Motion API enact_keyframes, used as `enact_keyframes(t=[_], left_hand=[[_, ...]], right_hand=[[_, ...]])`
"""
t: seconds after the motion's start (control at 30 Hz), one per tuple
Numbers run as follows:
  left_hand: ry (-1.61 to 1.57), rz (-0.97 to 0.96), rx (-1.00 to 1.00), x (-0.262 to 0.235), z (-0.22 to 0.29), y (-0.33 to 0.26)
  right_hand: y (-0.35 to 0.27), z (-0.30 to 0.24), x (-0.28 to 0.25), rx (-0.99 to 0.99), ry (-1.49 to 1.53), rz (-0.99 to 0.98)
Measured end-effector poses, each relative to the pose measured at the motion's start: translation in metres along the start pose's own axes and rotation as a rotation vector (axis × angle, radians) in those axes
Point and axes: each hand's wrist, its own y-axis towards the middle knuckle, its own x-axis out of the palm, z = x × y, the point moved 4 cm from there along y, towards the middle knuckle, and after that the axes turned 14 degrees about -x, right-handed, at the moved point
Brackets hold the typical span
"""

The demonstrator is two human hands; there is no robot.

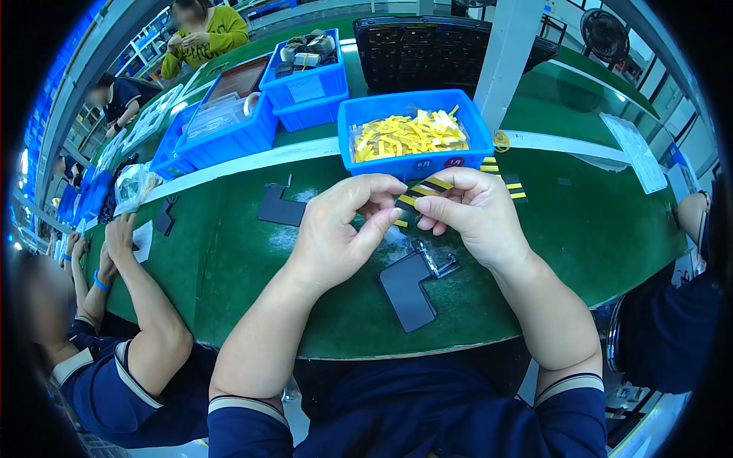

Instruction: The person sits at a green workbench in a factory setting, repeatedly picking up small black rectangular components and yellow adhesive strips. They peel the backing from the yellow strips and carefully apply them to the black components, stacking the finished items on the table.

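Observation:
My right hand [477,217] pinches a short black-and-yellow striped strip [416,194] between thumb and fingers. Close to the strip's left end is my left hand [340,229], its thumb and index finger curved with a gap between their tips. Whether its thumb touches the strip, I cannot tell. Below the hands, a dark grey L-shaped plate [407,292] lies on the green table, with a metal fitting [435,263] at its upper right corner. Just beyond them stands a blue bin [343,130] heaped with small yellow pieces [412,136].
Another dark angled plate [281,208] lies left of my hands. Striped strips [515,188] rest right of the bin. More blue bins [229,137] stand back left, and a grey post [510,61] rises behind. A co-worker's hands [118,240] are at left; another person sits at right.

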Motion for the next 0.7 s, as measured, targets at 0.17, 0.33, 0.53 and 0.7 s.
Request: enact_keyframes(t=[0.17, 0.33, 0.53, 0.7], left_hand=[[-0.423, -0.181, -0.397, 0.008, -0.027, 0.004], [0.425, -0.094, -0.327, 0.013, -0.047, 0.007], [0.608, -0.173, -0.057, 0.023, 0.008, -0.012], [0.711, -0.285, 0.02, 0.035, 0.021, -0.035]], right_hand=[[0.001, -0.009, -0.003, -0.091, 0.037, 0.125], [0.006, -0.012, -0.016, -0.173, 0.02, 0.229], [0.0, -0.019, -0.015, -0.255, -0.123, 0.232], [0.0, -0.021, -0.008, -0.379, -0.274, 0.149]])
